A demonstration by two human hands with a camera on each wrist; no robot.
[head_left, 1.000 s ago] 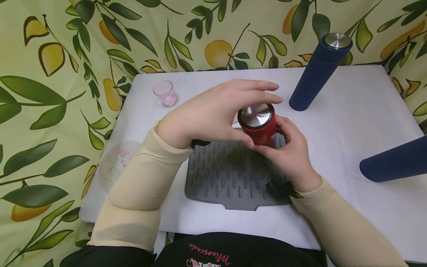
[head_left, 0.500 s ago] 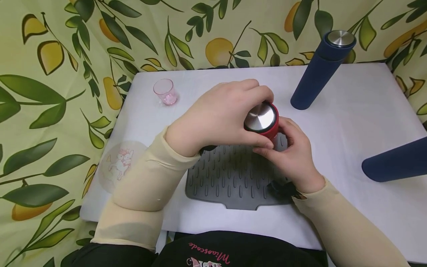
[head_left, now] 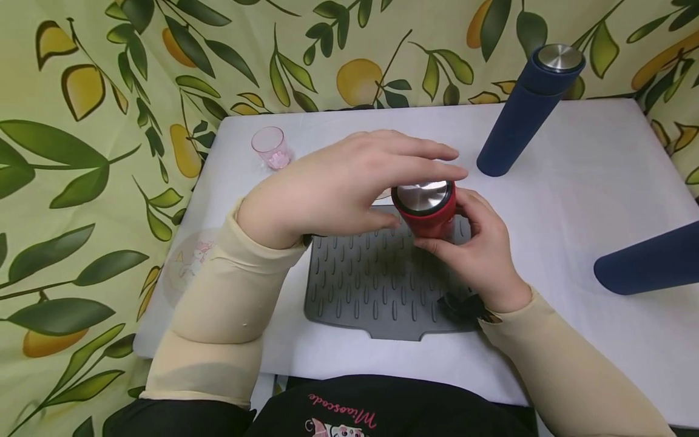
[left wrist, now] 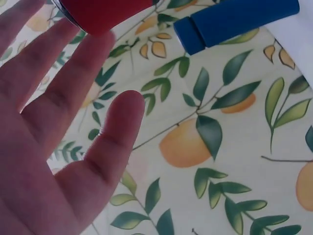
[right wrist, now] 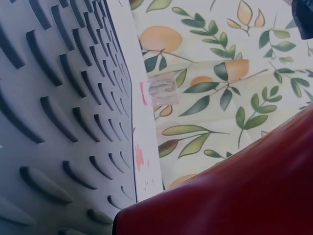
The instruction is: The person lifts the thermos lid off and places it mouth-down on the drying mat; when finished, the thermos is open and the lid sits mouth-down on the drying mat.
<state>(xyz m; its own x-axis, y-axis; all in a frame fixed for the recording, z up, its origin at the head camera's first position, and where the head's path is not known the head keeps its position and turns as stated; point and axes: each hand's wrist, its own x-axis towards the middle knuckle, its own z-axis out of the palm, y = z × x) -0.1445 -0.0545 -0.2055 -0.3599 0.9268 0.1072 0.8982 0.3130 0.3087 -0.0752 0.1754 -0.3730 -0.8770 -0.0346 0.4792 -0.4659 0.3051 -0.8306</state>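
A red flask [head_left: 427,220] with a steel-topped lid [head_left: 422,195] stands at the far edge of a grey ribbed mat [head_left: 377,285]. My right hand [head_left: 475,243] grips the flask's body from the right side. Over the lid hovers my left hand [head_left: 349,182], fingers straight and thumb beside the lid's left edge, holding nothing. In the left wrist view the open palm [left wrist: 58,147] shows, with the red flask [left wrist: 105,12] just past the fingertips. The right wrist view is filled by the red flask [right wrist: 234,196] above the mat [right wrist: 58,107].
A tall blue flask [head_left: 521,115] stands upright at the back right of the white table [head_left: 573,182]. A second blue flask [head_left: 647,261] juts in from the right edge. A small pink cup [head_left: 269,147] sits at the back left, and a round printed coaster [head_left: 191,267] lies at the left.
Half a second ago my left hand's fingers were curled round the lid; now they have straightened and let go. The right hand keeps its hold on the flask.
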